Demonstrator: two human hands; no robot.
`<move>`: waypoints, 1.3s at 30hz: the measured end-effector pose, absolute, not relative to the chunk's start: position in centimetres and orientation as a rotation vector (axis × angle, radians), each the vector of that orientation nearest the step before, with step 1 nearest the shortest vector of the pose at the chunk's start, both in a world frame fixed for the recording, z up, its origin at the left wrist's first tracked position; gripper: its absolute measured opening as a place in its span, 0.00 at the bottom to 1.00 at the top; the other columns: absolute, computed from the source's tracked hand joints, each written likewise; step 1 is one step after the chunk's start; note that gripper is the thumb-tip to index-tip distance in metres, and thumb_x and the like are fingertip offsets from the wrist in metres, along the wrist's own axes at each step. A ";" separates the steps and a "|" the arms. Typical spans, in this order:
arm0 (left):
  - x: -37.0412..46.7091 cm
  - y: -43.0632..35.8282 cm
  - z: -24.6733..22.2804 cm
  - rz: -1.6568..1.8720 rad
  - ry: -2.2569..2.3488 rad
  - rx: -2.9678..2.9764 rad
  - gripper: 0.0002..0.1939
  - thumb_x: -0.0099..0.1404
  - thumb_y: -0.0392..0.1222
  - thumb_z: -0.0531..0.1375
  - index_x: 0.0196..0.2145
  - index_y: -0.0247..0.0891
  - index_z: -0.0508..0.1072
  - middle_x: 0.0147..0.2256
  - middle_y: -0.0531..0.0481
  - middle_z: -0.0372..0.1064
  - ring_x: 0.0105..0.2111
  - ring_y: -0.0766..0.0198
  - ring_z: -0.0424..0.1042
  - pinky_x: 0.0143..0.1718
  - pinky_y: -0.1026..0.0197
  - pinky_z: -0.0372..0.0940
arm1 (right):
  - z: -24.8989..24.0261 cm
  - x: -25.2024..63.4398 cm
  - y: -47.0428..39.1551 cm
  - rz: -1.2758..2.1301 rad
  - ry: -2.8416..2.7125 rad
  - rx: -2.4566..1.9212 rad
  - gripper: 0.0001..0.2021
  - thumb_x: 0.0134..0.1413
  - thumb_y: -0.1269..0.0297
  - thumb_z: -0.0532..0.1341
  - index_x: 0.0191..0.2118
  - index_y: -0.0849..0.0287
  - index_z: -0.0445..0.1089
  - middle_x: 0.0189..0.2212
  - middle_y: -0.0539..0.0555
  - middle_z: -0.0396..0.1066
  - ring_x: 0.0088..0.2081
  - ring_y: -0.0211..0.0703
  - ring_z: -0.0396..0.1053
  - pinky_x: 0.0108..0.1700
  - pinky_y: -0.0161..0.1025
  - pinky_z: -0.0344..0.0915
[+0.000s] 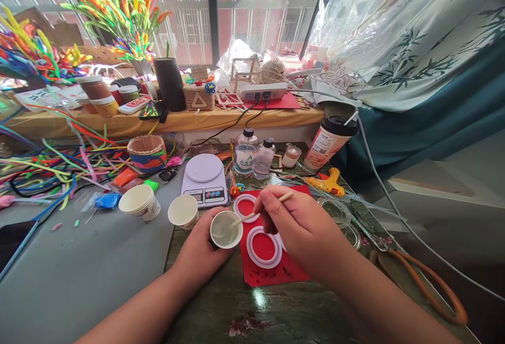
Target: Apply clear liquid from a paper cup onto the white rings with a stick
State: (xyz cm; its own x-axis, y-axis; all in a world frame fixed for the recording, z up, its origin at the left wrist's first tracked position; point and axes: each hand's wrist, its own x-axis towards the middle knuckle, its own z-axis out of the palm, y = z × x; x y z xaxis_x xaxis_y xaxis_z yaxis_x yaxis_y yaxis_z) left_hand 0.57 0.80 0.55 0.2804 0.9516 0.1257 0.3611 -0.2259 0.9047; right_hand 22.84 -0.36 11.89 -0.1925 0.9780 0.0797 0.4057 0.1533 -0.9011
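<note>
My left hand (205, 246) is wrapped round a white paper cup (226, 230) with a cloudy, pale liquid inside. Between the fingers of my right hand (302, 223) is a thin wooden stick (252, 215), its lower end dipping into the liquid. Under and beside my right hand lies a red sheet (256, 276). On it are white ring-shaped molds (249, 253), one partly covered by my hand. Another paper cup (183, 211) stands just left of the held one, and stacked paper cups (140, 203) are farther left.
Behind the cups sits a white kitchen scale (204, 178). Two clear bottles (245, 152) stand beyond the red sheet, near a lidded drink cup (329, 141). A yellow glue gun (327, 182) and orange-handled scissors (428, 286) lie to the right. Pipe cleaners (47, 160) cover the left back.
</note>
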 end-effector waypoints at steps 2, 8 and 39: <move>0.6 0.8 0.5 0.936 1.199 1.742 0.24 0.64 0.40 0.69 0.57 0.44 0.74 0.55 0.44 0.80 0.54 0.48 0.80 0.60 0.45 0.75 | 12.0 23.0 -0.4 0.997 -1.722 -1.313 0.21 0.79 0.51 0.51 0.34 0.54 0.70 0.26 0.49 0.70 0.29 0.43 0.67 0.32 0.40 0.61; 0.6 0.6 0.4 0.944 1.207 1.750 0.25 0.64 0.40 0.69 0.58 0.43 0.74 0.56 0.43 0.79 0.55 0.47 0.80 0.60 0.44 0.75 | 12.4 23.1 -0.8 0.967 -1.751 -1.287 0.21 0.80 0.53 0.51 0.33 0.54 0.68 0.26 0.48 0.69 0.29 0.42 0.66 0.32 0.39 0.60; 0.8 0.6 0.9 0.932 1.213 1.729 0.22 0.63 0.40 0.68 0.56 0.42 0.75 0.54 0.43 0.80 0.53 0.47 0.80 0.59 0.44 0.75 | 12.3 22.8 -0.9 1.024 -1.749 -1.298 0.22 0.79 0.52 0.52 0.33 0.54 0.70 0.25 0.49 0.69 0.28 0.43 0.66 0.31 0.40 0.59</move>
State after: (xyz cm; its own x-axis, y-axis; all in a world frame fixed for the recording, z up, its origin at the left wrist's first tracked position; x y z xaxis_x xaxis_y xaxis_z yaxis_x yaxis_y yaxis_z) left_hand 0.76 0.58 0.90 0.2659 0.9569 0.1167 0.3594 -0.2107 0.9091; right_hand 22.79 -0.86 12.27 -0.2352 0.9680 0.0877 0.3974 0.1781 -0.9002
